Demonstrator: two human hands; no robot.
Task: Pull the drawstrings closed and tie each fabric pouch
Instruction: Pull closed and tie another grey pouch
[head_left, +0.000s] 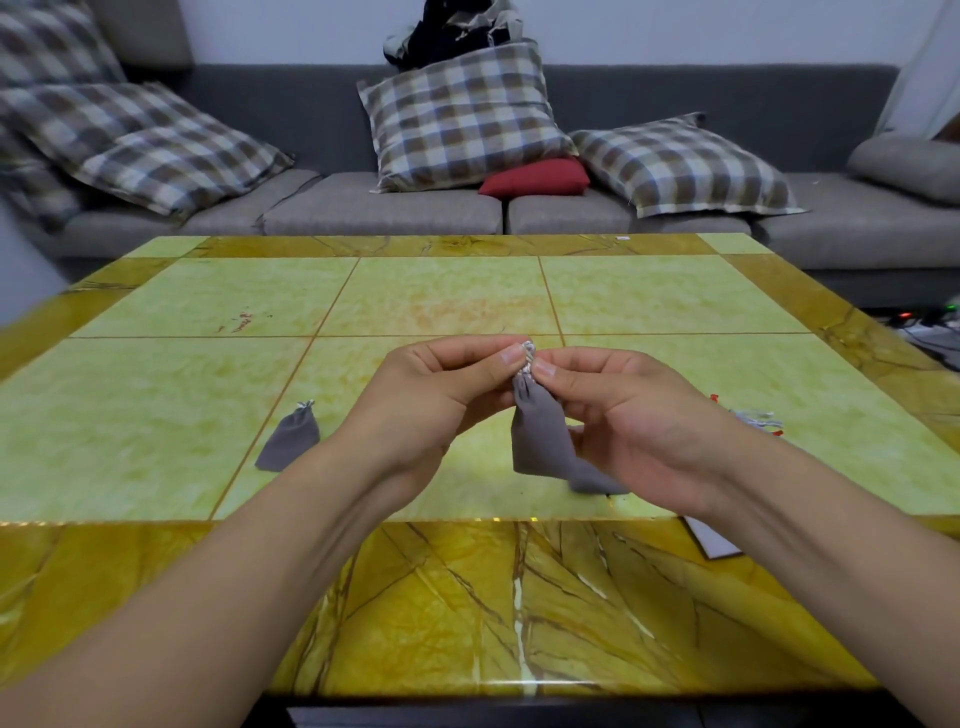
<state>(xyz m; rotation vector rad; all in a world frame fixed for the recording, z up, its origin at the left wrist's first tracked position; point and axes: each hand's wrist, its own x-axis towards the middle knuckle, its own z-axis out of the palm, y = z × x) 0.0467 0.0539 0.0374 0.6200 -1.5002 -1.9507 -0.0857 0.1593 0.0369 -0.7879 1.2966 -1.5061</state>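
Pouch in hand: a small grey fabric pouch (535, 436) hangs above the middle of the yellow-green tiled surface (447, 296), its mouth already gathered tight.
Drawstring: a twisted pale cord (527, 358) sticks up from the gathered mouth, between the two thumbs.
Left hand: the left hand (441, 387) has its grip pressed on the cord from the left, thumb and forefinger pinching it.
Right hand: the right hand (628, 410) pinches the same cord from the right, just beside the left thumb; its other fingers curl behind the pouch.
Step in hand: this looks like the tying of the knot, the closing pull being done.
Doing it well: keep the neck gathered with one pinch while the other loops the cord, then draw the knot down snug against the fabric so the mouth does not loosen.
Other pouches: a second grey pouch (288, 439) lies flat on the surface to the left, its mouth gathered; another (597, 480) lies partly hidden under the right hand.
Loose cords: a pale and red tangle (763, 421) lies at the right, behind the right wrist.
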